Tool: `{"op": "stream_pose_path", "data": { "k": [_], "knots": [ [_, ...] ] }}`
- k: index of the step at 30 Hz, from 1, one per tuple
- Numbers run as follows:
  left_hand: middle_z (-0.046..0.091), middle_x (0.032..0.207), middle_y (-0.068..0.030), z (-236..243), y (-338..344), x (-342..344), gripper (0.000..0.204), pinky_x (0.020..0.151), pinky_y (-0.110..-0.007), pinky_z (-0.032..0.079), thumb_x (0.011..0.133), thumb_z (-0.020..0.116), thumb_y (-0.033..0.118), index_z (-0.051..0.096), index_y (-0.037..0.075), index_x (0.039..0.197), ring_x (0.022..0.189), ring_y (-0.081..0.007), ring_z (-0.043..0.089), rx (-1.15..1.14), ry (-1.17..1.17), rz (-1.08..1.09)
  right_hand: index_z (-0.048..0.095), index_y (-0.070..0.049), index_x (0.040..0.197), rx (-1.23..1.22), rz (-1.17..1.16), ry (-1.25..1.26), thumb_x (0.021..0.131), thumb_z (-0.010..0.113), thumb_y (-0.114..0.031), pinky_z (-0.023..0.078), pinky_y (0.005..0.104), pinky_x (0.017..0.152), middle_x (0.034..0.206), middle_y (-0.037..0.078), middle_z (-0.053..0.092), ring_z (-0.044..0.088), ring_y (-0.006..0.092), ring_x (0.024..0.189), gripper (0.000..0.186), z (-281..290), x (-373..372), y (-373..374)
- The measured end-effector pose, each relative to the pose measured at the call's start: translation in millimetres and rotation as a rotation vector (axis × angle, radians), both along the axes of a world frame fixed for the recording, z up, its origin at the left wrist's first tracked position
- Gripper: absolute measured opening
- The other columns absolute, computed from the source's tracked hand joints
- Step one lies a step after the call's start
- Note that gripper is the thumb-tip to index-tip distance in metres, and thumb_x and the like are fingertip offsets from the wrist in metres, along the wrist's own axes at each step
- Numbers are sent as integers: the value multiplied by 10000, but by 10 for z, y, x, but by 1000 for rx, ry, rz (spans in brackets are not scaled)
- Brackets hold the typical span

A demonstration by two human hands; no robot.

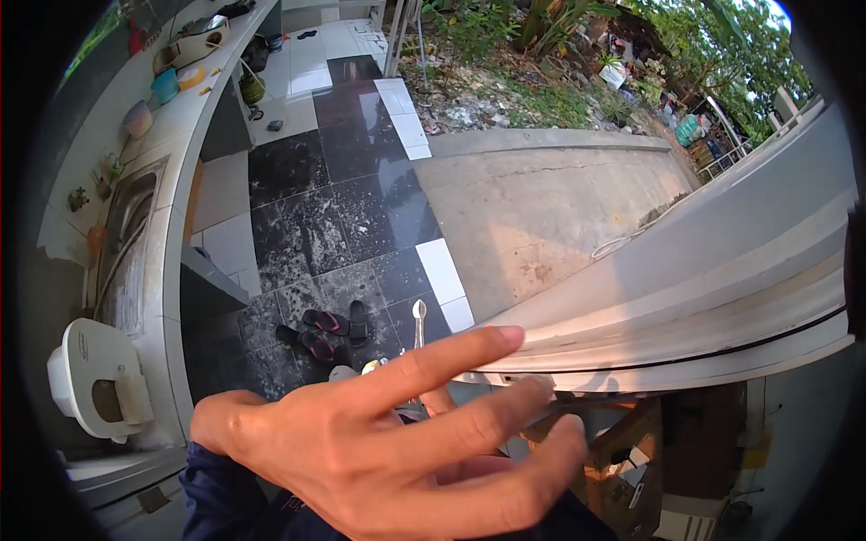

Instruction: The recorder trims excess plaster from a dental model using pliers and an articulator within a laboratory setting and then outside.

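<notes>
My left hand (361, 451) reaches across from the lower left, back upward, with its fingers stretched and spread to the right. Its fingertips are at the edge of a pale grey door panel (686, 307), overlapping a small dark slot there; whether they touch it, I cannot tell. Just beyond the fingers a shiny metal spoon (419, 311) sticks upward, its lower part hidden. Another finger (437, 398) shows beneath my left hand, near the spoon; it may belong to my right hand, which is otherwise hidden. Something small and yellow (371, 366) peeks out beside the wrist.
Dark sandals (327, 323) lie on the dusty black tiles (311, 225). Along the left runs a tiled counter (171, 180) with a metal sink (133, 212) and a white appliance (95, 383). Beyond the concrete slab (550, 207) are plants and litter. Wooden furniture (622, 469) stands lower right.
</notes>
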State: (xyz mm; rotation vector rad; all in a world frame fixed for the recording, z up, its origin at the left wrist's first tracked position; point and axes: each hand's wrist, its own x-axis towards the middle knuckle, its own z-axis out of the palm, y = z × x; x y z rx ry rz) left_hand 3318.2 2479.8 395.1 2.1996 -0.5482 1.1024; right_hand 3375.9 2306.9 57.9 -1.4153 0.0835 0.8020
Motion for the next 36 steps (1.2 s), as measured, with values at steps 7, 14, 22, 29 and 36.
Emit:
{"op": "stream_pose_path", "data": {
  "k": [7, 14, 22, 29, 36],
  "knots": [
    [659, 938, -33, 13, 336, 1235, 279, 789, -378, 581, 815, 658, 157, 625, 201, 1089, 717, -176, 667, 206, -335, -304, 567, -56, 948, -75, -278, -3, 921, 638, -308, 497, 248, 505, 715, 8, 578, 613, 102, 596, 263, -446, 739, -23],
    [672, 925, -120, -1005, 1079, 2859, 348, 714, -366, 565, 857, 644, 114, 566, 41, 1189, 753, -236, 665, 65, -550, -664, 566, -58, 909, -44, -576, 110, 913, 652, -289, 491, 251, 477, 687, 9, 566, 599, 117, 539, 247, -981, 1646, 413],
    [535, 1232, -186, -3627, 1229, 4328, 789, 939, -391, 470, 847, 712, 267, 278, 41, 1466, 1067, -262, 583, -222, 1154, -519, 560, -69, 892, -72, -821, -31, 909, 652, -277, 471, 249, 476, 668, 0, 560, 579, 122, 530, 228, -776, 3107, 663],
    [413, 1355, -276, -4494, 872, 5800, 1006, 1036, -456, 388, 753, 755, 468, 221, 7, 1470, 1215, -415, 481, 85, 1052, -523, 585, -77, 893, -16, -489, 113, 887, 679, -278, 422, 230, 434, 664, 18, 600, 582, 109, 509, 222, -1062, 5016, 738],
    [581, 1222, -190, -5359, 1468, 6658, 651, 967, -448, 451, 823, 650, 545, 563, 112, 1301, 1148, -352, 555, -61, 1478, -143, 596, -49, 886, -89, -155, 172, 902, 661, -283, 392, 241, 410, 644, 60, 631, 613, 136, 531, 243, -1502, 6862, 690]
  ]
}}
